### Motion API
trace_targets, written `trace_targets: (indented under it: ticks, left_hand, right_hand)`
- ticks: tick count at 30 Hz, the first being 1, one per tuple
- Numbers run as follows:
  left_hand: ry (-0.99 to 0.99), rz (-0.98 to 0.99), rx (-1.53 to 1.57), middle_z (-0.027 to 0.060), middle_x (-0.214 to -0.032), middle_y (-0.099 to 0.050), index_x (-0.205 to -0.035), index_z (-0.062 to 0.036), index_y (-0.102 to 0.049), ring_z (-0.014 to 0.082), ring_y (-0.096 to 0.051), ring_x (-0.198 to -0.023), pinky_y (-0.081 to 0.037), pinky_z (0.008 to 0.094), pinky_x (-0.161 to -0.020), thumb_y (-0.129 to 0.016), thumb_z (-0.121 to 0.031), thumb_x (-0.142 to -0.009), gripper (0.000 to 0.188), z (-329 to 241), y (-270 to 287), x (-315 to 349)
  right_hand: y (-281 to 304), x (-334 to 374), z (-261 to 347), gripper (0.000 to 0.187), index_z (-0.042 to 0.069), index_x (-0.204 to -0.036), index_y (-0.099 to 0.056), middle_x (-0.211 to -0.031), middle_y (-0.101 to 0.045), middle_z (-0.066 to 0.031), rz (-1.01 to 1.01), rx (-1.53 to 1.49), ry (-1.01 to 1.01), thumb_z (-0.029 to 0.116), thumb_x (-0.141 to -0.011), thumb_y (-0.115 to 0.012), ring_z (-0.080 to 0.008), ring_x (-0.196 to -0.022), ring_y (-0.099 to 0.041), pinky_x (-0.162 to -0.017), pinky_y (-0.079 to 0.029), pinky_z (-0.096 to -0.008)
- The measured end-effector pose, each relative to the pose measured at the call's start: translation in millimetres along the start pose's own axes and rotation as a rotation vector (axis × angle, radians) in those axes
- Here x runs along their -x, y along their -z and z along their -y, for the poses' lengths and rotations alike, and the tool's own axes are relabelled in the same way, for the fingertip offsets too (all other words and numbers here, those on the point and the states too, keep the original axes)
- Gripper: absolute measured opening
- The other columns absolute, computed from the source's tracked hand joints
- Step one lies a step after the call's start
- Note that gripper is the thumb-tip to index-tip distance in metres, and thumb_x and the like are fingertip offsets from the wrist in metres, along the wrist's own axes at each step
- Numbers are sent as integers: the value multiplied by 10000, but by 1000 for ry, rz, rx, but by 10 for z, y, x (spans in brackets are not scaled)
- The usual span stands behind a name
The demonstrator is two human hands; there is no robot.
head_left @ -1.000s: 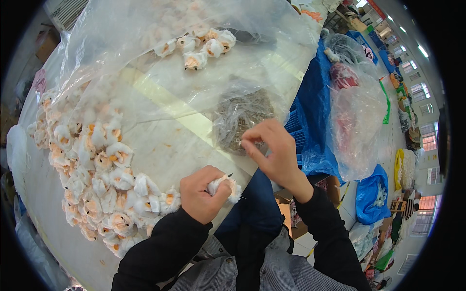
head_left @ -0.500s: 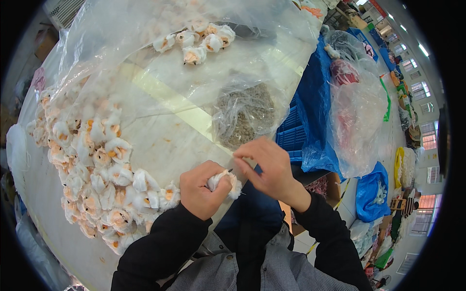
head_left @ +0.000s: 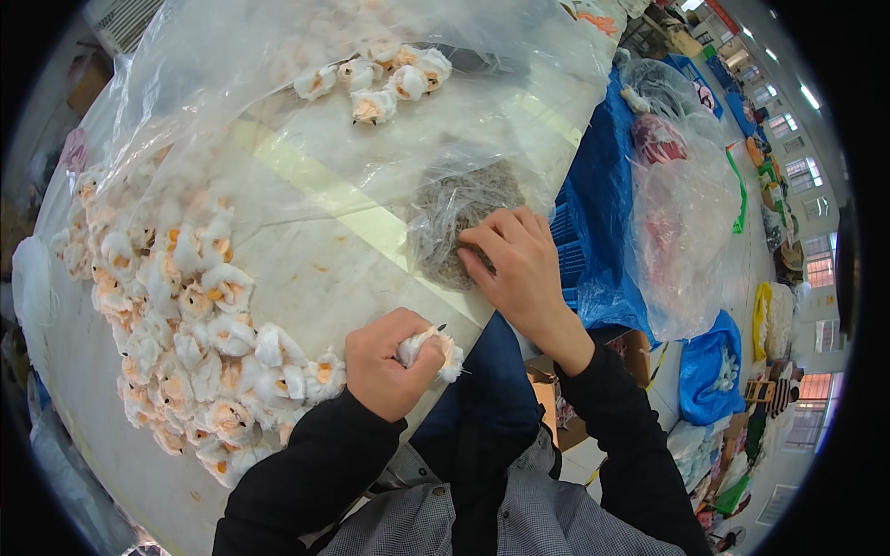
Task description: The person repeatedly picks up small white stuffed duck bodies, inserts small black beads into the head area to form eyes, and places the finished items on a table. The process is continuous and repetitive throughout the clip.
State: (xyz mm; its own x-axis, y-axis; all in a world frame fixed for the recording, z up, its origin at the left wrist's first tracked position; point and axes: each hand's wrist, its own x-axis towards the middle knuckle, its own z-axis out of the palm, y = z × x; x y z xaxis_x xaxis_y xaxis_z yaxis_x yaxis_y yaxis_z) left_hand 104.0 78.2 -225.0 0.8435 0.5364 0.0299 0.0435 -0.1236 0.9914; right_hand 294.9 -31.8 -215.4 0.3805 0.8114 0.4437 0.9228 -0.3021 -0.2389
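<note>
From my end I watch the table's near right edge first, since it slants past both hands. The left hand sits just inside that edge, its fingers curled shut round a fluffy white piece, which pokes out past thumb and forefinger with a dark tip upward. The right hand is at the near side of a clear plastic bag of grey-brown bits; its fingers are bent, thumb and forefinger slightly apart, and I cannot tell whether they have hold of anything.

Between the bag and the big pile of fluffy pieces on the left, I have a broad stretch of pale tabletop to move over. The pile's near end reaches almost to the left forearm, so I find that side tight. A smaller cluster lies farther off, by the clear plastic sheet that drapes the far left.

A pale yellow strip crosses the surface diagonally. Off the right edge I see a blue crate, a blue sheet and a big clear bag with pink contents; beyond, a blue bag on the floor and a wall with windows.
</note>
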Motion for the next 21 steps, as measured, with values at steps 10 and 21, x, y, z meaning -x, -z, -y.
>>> trace_targets:
  ticks: [10,21]
  left_hand:
    - [-18,-9,19,75,-728,-646,-826,13,-688,143,-581,-635,-455,291,-607,-683,-61,-849,78,-1,-8,0]
    - [6,-5,2,103,-738,-667,-838,17,-699,172,-618,-632,-484,303,-607,-694,-54,-831,72,-29,-4,-3]
  right_hand:
    - [109,-1,91,133,90,-912,-726,-916,-667,-62,-67,-194,-7,75,-803,-800,-300,-904,-612,-803,-477,-400]
    - [219,285,380,249,95,-943,-741,-894,-680,-44,-80,-380,80,41,-728,-853,-261,-827,-622,-709,-475,-373]
